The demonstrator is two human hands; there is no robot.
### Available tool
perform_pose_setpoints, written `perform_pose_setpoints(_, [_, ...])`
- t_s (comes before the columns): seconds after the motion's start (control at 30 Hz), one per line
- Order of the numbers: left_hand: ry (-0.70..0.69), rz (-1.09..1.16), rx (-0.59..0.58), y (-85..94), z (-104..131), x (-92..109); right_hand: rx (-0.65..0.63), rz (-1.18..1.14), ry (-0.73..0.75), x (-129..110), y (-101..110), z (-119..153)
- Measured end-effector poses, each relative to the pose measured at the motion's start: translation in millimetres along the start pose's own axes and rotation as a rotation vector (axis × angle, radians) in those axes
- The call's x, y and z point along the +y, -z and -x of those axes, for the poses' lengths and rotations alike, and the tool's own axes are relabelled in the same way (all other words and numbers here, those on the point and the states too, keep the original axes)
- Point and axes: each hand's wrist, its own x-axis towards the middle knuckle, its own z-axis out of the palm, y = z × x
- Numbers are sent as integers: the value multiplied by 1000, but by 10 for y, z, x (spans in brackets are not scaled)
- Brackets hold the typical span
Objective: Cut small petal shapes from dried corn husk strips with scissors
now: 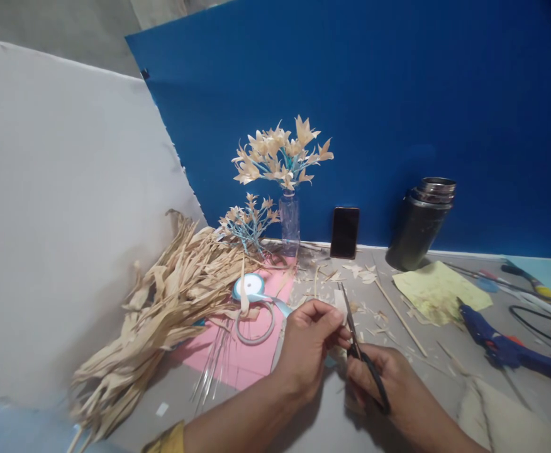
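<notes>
Between the thumb and fingers of my left hand (pixel 311 336) is a small pale piece of dried husk (pixel 339 301), its top end sticking up. My right hand (pixel 384 377) is closed around the black handles of a pair of scissors (pixel 353 333). The scissor blades point up and lie along the right edge of the husk piece; whether they touch it I cannot tell. Pale cut scraps (pixel 360 272) are scattered on the table behind my hands. To the left of my left hand lie a roll of light blue ribbon (pixel 249 287) and a grey ring (pixel 270 324).
Dried husks (pixel 181 302) are heaped at left, beside thin wires (pixel 212 365) on pink paper (pixel 256 355). Husk flowers (pixel 275 151) stand in a clear bottle (pixel 290 223). Behind are a phone (pixel 345 233) and a dark flask (pixel 417 229). A blue glue gun (pixel 506 349) lies right, near yellow paper (pixel 440 289).
</notes>
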Motion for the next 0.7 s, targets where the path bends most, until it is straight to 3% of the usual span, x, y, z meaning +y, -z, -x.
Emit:
perform_pose_setpoints(0.47, [-21, -51, 0, 8, 15, 38, 19, -43, -24, 16, -21, 13])
perform_pose_setpoints(0.7, [-10, -114, -26, 37, 14, 59, 28, 57, -1, -213, 128, 49])
